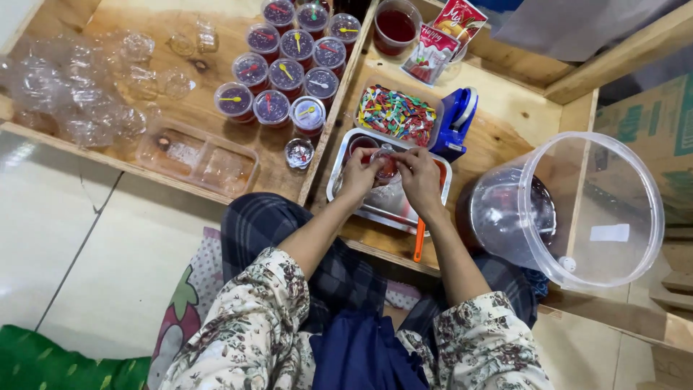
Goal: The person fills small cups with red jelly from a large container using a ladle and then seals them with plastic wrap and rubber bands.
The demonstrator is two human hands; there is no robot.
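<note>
Both hands — left hand (359,173), right hand (419,177) — pinch one small red-filled cup (386,165); red-white packets (444,40) lie beyond.

Both hands (390,177) close together, fingers curled, forearms stretched forward.

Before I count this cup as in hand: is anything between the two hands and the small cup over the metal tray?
Nothing visible. The left hand and right hand both touch the small cup directly, fingers closed around it from either side above the metal tray. The box of coloured spoons lies behind it, apart.
</note>
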